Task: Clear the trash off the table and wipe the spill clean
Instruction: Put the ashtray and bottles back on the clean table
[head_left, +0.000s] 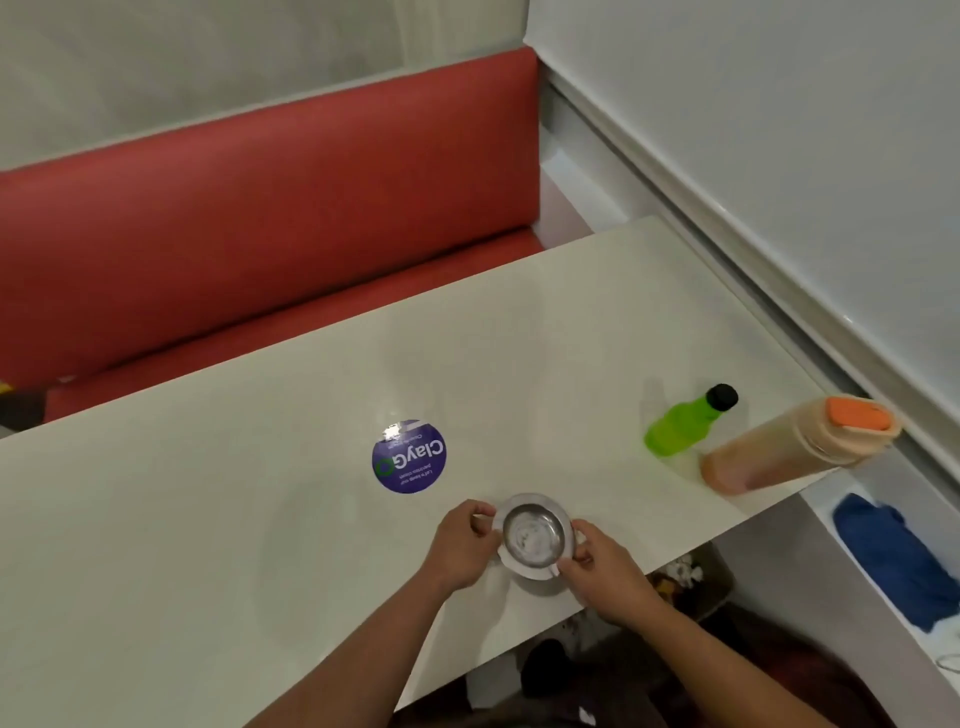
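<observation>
A small steel bowl (535, 535) sits near the front edge of the pale table (260, 493), with something whitish inside it. My left hand (462, 545) grips the bowl's left rim and my right hand (605, 569) grips its right rim. A green bottle with a black cap (685, 423) and a tall orange bottle with an orange lid (795, 452) stand at the right end of the table. No spill shows plainly on the tabletop.
A round purple sticker (409, 457) is stuck to the table just beyond the bowl. A red bench seat (260, 218) runs along the far side. A blue cloth (904, 561) lies on a ledge at the right. A bin with trash (691, 582) sits under the table.
</observation>
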